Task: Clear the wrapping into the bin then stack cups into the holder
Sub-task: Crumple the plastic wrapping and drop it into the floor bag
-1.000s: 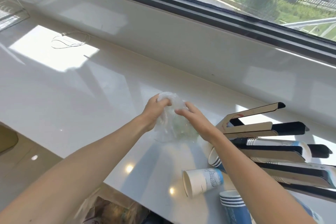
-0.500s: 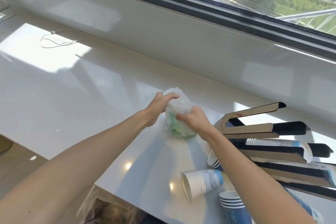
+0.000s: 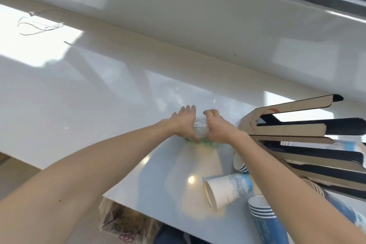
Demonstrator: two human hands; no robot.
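Observation:
Both hands press a ball of clear plastic wrapping (image 3: 200, 129) with green print against the white counter (image 3: 111, 105). My left hand (image 3: 183, 123) flanks its left side with the fingers stretched forward. My right hand (image 3: 216, 128) curls over its right side. Most of the wrapping is hidden between the palms. To the right stands the cardboard cup holder (image 3: 293, 134) with brown and black slats. A white and blue paper cup (image 3: 227, 189) lies on its side near the front edge. A nested stack of blue cups (image 3: 261, 214) lies beside it.
Another cup mouth (image 3: 238, 161) peeks out from behind my right forearm. A plastic-lined bin (image 3: 122, 224) sits below the counter's front edge. A thin tangle of wire (image 3: 39, 24) lies far left by the raised window ledge (image 3: 178, 16).
The wrapping has been squashed from a loose upright bundle into a small low wad. Both hands closed in and pushed it down onto the counter. The view tilted downward.

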